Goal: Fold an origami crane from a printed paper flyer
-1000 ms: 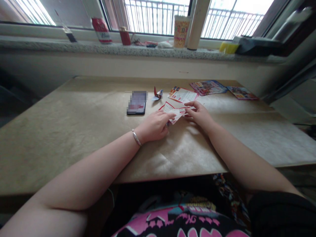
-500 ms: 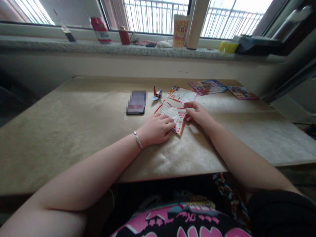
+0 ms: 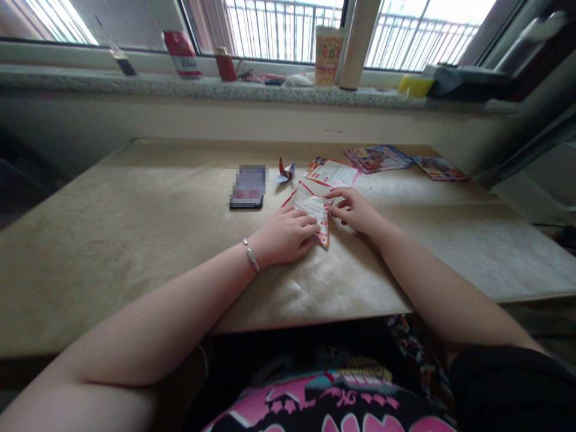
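Note:
A partly folded sheet of printed paper (image 3: 311, 203), white with red lettering and a red edge, lies on the table in front of me. My left hand (image 3: 285, 234) rests flat across its lower left part, fingers stretched out. At the sheet's right edge, my right hand (image 3: 353, 210) pinches the paper between thumb and fingers, folding that side inward. A small folded paper bird (image 3: 285, 173) stands just behind the sheet. Another printed sheet (image 3: 333, 173) lies flat behind my right hand. Part of the folded paper is hidden under my left fingers.
A phone (image 3: 248, 186) lies left of the paper. Colourful printed sheets (image 3: 378, 159) and one more sheet (image 3: 440, 168) are at the table's back right. On the windowsill (image 3: 265, 93) stand a red can (image 3: 180, 54), a patterned cup (image 3: 328, 57) and other items.
My right hand has moved a little left, bringing the paper's right edge inward, so the visible sheet is narrower. The left hand stays in place.

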Tool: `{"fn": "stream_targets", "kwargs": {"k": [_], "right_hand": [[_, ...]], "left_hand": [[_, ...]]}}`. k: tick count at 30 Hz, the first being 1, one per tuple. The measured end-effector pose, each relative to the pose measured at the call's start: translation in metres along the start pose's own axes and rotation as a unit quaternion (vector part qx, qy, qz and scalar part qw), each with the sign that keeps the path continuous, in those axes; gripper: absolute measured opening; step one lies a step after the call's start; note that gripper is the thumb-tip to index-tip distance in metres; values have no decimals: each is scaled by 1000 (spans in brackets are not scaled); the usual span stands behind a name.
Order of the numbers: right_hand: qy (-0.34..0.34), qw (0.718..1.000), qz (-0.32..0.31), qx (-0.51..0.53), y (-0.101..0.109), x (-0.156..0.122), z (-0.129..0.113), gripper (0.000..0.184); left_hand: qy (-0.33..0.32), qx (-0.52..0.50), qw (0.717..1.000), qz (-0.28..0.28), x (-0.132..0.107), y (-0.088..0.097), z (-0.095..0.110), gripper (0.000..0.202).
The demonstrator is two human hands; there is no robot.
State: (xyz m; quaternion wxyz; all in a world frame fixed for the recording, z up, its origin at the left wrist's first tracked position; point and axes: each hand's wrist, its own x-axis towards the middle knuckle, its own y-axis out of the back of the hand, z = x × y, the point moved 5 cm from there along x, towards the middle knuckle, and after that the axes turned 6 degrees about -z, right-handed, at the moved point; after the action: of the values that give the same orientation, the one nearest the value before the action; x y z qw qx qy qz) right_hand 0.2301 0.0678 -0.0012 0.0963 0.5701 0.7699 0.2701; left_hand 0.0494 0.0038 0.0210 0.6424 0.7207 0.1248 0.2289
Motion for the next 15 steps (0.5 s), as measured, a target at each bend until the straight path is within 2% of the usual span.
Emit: {"fn": "stream_targets", "kwargs": {"k": [5, 9, 15], "right_hand": [[47, 995, 41, -83, -1, 2, -5, 24], [31, 991, 56, -116, -3, 3, -4, 30], [-7, 991, 71, -114, -3, 5, -2, 23]], "left_hand": [[2, -8, 1000, 0, 0, 0, 0, 31], [5, -16, 1000, 3, 0, -1, -1, 31], [25, -32, 999, 3, 0, -3, -5, 32]]}}
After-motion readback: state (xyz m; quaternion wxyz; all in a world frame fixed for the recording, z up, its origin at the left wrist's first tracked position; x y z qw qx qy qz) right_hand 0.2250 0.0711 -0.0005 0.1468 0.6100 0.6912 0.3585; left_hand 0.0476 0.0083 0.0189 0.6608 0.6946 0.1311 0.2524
